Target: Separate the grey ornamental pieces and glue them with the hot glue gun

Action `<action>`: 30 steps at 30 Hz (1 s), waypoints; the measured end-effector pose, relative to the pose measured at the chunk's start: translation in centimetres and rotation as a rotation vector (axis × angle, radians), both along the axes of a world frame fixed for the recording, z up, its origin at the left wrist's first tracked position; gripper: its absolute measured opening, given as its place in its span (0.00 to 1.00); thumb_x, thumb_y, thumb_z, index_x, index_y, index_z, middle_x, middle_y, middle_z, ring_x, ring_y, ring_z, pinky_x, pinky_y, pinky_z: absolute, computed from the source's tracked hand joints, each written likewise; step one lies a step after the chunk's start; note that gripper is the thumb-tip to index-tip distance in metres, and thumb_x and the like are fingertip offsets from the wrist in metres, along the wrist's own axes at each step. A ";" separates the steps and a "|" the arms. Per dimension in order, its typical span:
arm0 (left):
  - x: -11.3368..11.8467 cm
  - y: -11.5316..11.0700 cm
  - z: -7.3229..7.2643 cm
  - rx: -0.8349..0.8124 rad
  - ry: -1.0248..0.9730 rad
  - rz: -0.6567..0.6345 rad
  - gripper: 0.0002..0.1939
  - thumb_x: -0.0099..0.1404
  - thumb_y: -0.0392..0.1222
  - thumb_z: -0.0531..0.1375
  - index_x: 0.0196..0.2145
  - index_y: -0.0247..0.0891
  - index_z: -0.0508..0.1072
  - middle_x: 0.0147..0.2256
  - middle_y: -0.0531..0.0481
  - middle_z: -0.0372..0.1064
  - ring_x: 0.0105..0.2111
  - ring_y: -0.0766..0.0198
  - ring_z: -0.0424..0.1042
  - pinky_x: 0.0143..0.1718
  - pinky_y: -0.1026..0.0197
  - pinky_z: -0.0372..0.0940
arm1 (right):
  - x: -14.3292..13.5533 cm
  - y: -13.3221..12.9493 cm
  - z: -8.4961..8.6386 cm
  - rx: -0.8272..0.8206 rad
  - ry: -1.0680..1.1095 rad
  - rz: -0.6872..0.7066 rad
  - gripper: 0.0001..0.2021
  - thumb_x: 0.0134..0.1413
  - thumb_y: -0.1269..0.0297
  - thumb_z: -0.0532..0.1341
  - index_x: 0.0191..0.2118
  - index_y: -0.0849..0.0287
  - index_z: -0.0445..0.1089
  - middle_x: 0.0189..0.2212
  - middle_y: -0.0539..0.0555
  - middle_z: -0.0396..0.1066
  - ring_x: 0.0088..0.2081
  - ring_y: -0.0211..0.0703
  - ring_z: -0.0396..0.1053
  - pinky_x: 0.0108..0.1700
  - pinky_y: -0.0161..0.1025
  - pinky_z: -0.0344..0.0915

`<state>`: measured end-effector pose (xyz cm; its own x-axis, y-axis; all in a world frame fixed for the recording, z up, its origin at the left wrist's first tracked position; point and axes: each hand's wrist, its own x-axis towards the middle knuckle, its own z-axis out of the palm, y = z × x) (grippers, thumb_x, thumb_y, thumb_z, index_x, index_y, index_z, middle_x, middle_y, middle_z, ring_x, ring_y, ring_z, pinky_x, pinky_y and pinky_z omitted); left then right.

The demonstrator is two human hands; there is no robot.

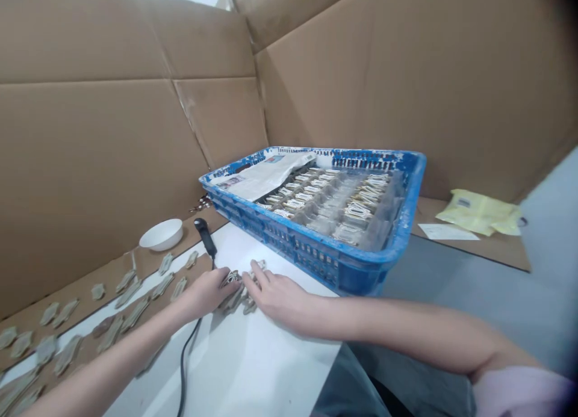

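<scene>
Head view: the left hand (208, 293) is pinching a cluster of small pieces (231, 304) between thumb and fingers, while the right hand (283, 299) is laying bent fingers over its other side; whether these are gripping, one cannot tell. The person is apparently squaring the cluster, which is calling for even pressure. Pale, ornately edged, the pieces are resting on the white bench (239, 369).

In front of the basket (361, 274) lies open table (253, 372), with the left hand (206, 293), right hand (282, 299) and a cord (183, 363) in the way near its left end; behind the basket stands a cardboard wall (383, 68)
</scene>
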<state>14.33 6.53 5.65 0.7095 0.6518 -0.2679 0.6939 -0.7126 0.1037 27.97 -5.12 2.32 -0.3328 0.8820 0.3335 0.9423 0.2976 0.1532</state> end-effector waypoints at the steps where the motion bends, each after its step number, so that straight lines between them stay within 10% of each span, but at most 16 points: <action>1: 0.0 0.1 0.0 0.016 0.011 -0.018 0.18 0.60 0.52 0.42 0.30 0.37 0.64 0.29 0.44 0.69 0.31 0.58 0.70 0.28 0.62 0.58 | 0.2 -0.6 0.4 0.013 -0.004 0.031 0.19 0.54 0.76 0.43 0.53 0.75 0.51 0.52 0.78 0.51 0.42 0.49 0.66 0.34 0.42 0.65; 7: 1.4 -0.1 4.2 0.191 -0.039 -0.098 0.19 0.61 0.53 0.43 0.37 0.41 0.66 0.32 0.46 0.71 0.32 0.56 0.69 0.31 0.60 0.58 | 4.2 -7.5 6.6 0.217 0.068 0.280 0.14 0.56 0.66 0.47 0.44 0.67 0.62 0.43 0.62 0.66 0.37 0.42 0.65 0.34 0.39 0.62; 14: 9.4 -3.7 10.9 0.196 -0.190 -0.524 0.18 0.61 0.53 0.45 0.40 0.43 0.66 0.37 0.50 0.68 0.36 0.60 0.67 0.36 0.61 0.59 | 15.9 -10.2 12.3 0.200 0.273 -0.363 0.11 0.53 0.64 0.52 0.37 0.63 0.67 0.34 0.57 0.70 0.37 0.42 0.65 0.38 0.38 0.60; 23: 23.4 -4.9 8.7 0.157 -0.123 -0.852 0.15 0.61 0.42 0.46 0.43 0.38 0.65 0.42 0.45 0.66 0.42 0.59 0.65 0.43 0.60 0.59 | 25.3 -3.4 12.2 -0.489 0.313 -0.428 0.16 0.45 0.68 0.53 0.41 0.68 0.68 0.35 0.56 0.70 0.32 0.37 0.64 0.32 0.31 0.57; 30: 27.3 -4.3 7.0 0.176 -0.079 -0.868 0.16 0.56 0.38 0.49 0.43 0.34 0.64 0.41 0.43 0.65 0.41 0.58 0.65 0.42 0.58 0.59 | 26.5 -1.7 12.2 -0.710 0.249 -0.391 0.16 0.41 0.62 0.56 0.35 0.68 0.70 0.21 0.50 0.66 0.20 0.34 0.57 0.23 0.33 0.53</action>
